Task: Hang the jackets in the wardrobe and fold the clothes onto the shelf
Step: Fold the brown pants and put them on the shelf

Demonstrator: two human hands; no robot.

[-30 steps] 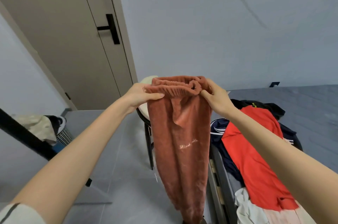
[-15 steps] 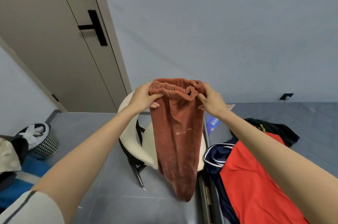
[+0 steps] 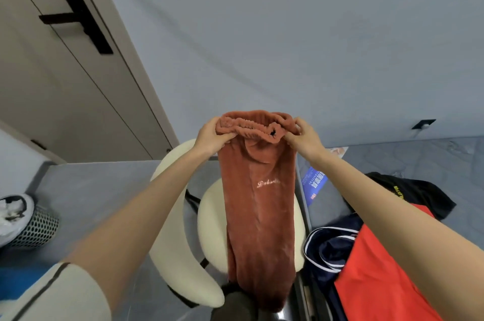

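left hand [image 3: 211, 134] gripping waistband of rust-brown trousers [image 3: 259, 205], right hand [image 3: 303, 137] pinching opposite end. trousers hanging straight down between both hands, above cream chair [image 3: 209, 218]. below right hand, on bed [image 3: 419, 161]: red garment [image 3: 379, 276], navy garment [image 3: 327, 247], black garment [image 3: 413, 192].

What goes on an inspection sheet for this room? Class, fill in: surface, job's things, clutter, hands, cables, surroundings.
Surface: grey bed, clothes lying on it.
Job's things: rust trousers hanging by the waistband; red garment, navy garment, black garment on the bed.
Clutter: blue booklet on the bed; mesh bin on the floor.
Hands: left hand and right hand each pinch the waistband.
Cables: nothing seen.
Surroundings: cream chair behind the trousers; door; wall.
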